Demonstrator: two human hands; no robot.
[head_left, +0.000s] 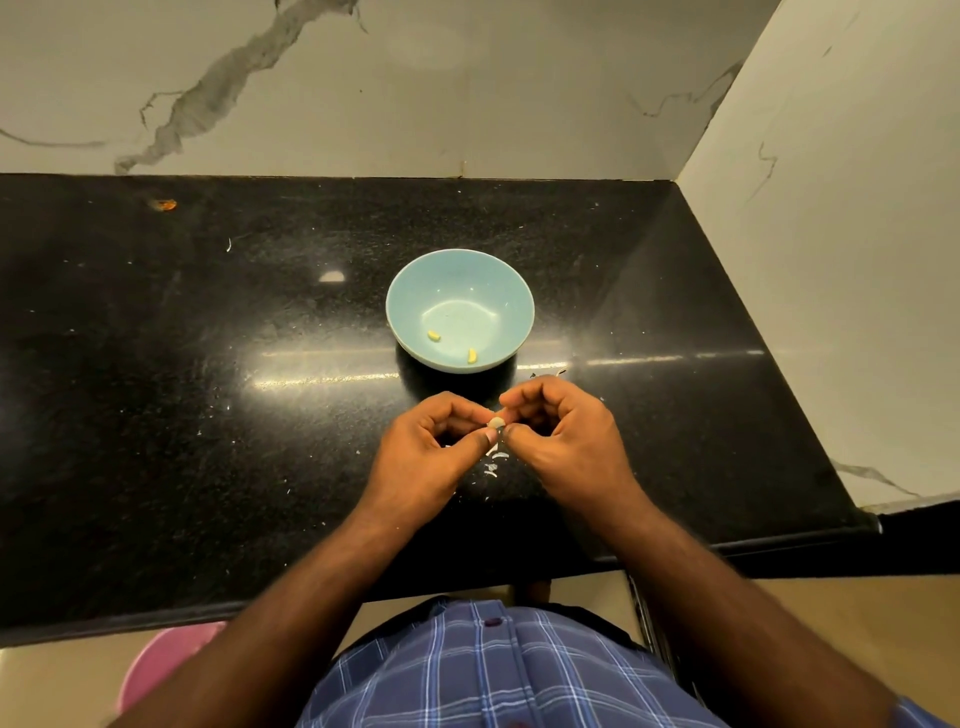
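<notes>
We see both hands meet over the black granite countertop (208, 364), near the middle of its front edge. Between them sits a small pale clove (496, 422). The left hand (436, 441) pinches it with thumb and curled forefinger, and the right hand (561, 431) pinches its other side, its fingers bent in close. Both hands are narrow and closed on the clove, held just above the surface.

Right under the hands we make out a few thin white peel scraps (493, 462) lying on the countertop. Just beyond the hands, toward the back edge, stands a light blue bowl (405, 291). Two yellowish peeled pieces (434, 335) lie in it, apart from each other on its near side.

Near the back left corner we see an orange spot (166, 204). A veined marble wall (467, 78) rises behind and to the right. Below the front edge we see a blue checked shirt (493, 675) and a pink tub (166, 660) on the floor.
</notes>
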